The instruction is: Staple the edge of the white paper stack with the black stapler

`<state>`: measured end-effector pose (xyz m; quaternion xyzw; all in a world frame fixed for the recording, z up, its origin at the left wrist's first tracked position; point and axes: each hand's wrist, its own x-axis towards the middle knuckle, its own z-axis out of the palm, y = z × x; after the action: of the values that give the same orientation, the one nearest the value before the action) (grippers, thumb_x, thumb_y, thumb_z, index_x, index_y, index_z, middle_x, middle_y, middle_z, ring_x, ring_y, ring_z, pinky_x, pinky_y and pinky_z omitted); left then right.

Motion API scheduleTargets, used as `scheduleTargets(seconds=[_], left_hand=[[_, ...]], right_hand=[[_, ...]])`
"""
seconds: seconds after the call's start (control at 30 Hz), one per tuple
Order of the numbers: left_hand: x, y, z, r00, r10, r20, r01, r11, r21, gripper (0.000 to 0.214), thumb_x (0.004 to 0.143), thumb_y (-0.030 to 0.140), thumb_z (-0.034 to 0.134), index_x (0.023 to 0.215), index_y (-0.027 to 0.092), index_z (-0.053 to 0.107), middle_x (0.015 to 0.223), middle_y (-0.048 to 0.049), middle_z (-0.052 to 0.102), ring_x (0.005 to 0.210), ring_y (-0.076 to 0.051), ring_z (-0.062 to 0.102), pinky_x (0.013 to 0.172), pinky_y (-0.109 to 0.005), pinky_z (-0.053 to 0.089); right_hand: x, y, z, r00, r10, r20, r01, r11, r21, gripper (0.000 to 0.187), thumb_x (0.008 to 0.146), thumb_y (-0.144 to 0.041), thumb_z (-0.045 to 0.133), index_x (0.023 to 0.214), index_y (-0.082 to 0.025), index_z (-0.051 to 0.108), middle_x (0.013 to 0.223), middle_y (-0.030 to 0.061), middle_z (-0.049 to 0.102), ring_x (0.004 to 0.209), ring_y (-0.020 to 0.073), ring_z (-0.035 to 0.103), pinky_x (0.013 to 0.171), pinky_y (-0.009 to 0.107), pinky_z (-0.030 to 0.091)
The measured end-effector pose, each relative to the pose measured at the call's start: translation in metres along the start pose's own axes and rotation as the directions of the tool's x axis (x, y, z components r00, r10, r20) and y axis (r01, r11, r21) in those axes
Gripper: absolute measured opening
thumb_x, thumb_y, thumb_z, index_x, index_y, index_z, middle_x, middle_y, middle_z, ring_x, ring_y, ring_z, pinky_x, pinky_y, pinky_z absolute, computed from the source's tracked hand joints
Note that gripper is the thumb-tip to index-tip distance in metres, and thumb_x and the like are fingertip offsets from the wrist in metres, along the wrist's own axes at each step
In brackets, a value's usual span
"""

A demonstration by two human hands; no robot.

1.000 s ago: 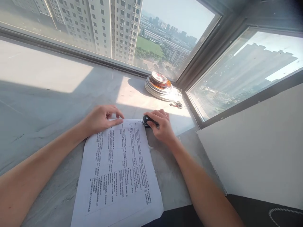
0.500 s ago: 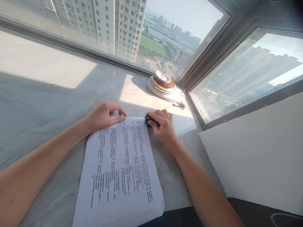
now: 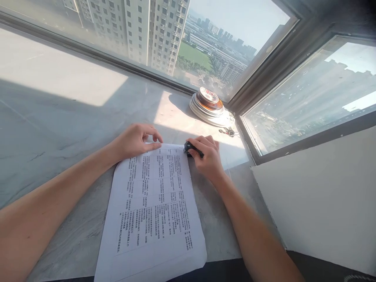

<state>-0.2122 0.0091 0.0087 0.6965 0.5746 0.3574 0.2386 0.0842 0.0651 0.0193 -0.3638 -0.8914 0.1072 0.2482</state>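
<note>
A printed sheet of paper (image 3: 152, 207) lies lengthwise on the grey marble sill (image 3: 53, 129) in front of me. My left hand (image 3: 136, 140) rests on the sheet's far left corner, thumb and forefinger pressed along the top edge, the other fingers curled. My right hand (image 3: 207, 156) is closed round a small black stapler (image 3: 190, 148) at the sheet's far right corner. The stapler's front end touches that corner; most of its body is hidden under my fingers.
A stack of round patterned plates (image 3: 208, 105) stands at the back by the window corner. A small dark object (image 3: 229, 132) lies just beside it. A white board (image 3: 317, 203) leans at the right. Window frames run along the back and right.
Both hands keep their grips on the paper and the stapler. Only the view has shifted, so everything sits slightly further right in the picture.
</note>
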Motion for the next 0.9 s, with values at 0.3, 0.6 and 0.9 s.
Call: scheduleTargets(seconds=[0.3,0.6,0.9], left_hand=[[-0.001,0.008,-0.003,1.000,-0.008,0.023,0.008,1.000,-0.005,0.016,0.088,0.041,0.079,0.093,0.026,0.085,0.094,-0.0056,0.074,0.061,-0.012,0.042,0.060,-0.032,0.041],[-0.001,0.010,-0.004,1.000,-0.006,0.024,0.006,1.000,-0.007,0.015,0.088,0.038,0.079,0.093,0.025,0.085,0.095,-0.0057,0.074,0.061,-0.011,0.040,0.059,-0.031,0.039],[-0.001,0.008,-0.003,1.000,0.010,0.008,-0.010,1.000,-0.006,0.013,0.087,0.036,0.080,0.091,0.025,0.085,0.093,-0.0046,0.072,0.060,-0.011,0.041,0.060,-0.032,0.039]], right_hand=[[-0.001,-0.003,-0.003,1.000,-0.001,-0.007,0.001,1.000,0.008,0.023,0.106,-0.028,0.056,0.121,-0.036,0.072,0.112,0.0021,0.074,0.110,0.0296,0.057,0.100,0.050,0.036],[-0.003,-0.001,-0.002,1.000,-0.029,-0.001,0.029,0.999,-0.015,0.022,0.105,-0.026,0.059,0.121,-0.035,0.071,0.113,0.0019,0.075,0.109,0.0294,0.059,0.099,0.051,0.036],[-0.001,-0.003,-0.002,1.000,-0.030,-0.002,0.030,0.999,-0.017,0.022,0.103,-0.023,0.059,0.118,-0.034,0.071,0.109,0.0020,0.074,0.106,0.0288,0.058,0.098,0.050,0.034]])
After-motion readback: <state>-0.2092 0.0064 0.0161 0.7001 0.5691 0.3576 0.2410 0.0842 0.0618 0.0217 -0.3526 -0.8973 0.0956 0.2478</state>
